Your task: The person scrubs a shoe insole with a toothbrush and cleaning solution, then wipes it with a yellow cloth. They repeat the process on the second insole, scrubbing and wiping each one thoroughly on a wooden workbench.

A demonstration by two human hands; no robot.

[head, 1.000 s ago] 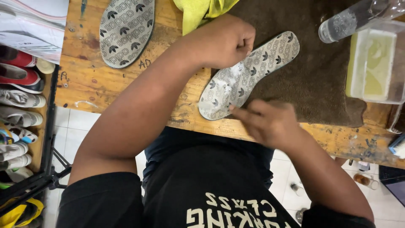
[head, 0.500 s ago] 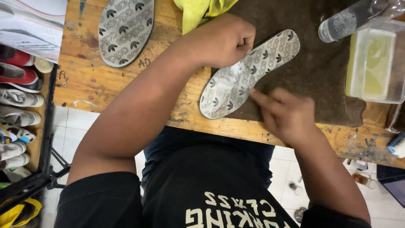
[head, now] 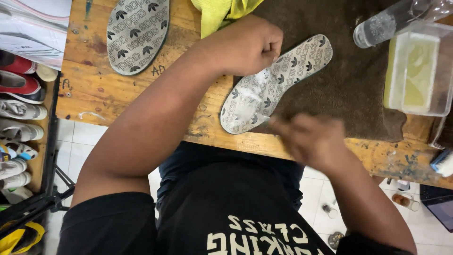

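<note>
A grey patterned insole lies slanted, half on a brown mat and half on the wooden table. White foam covers its heel end. My left hand is a closed fist that pins the insole's middle edge. My right hand is blurred at the insole's heel near the table's front edge. Its fingers are closed around a small tool with a pale tip that touches the heel.
A second grey insole lies at the back left, with a yellow cloth beside it. On the right stand a clear tub of yellowish liquid and a lying plastic bottle. Shoes on a rack fill the left side.
My right hand has shifted right and then back left along the insole's heel, in a rubbing motion. My left fist and the insole have stayed in place.
</note>
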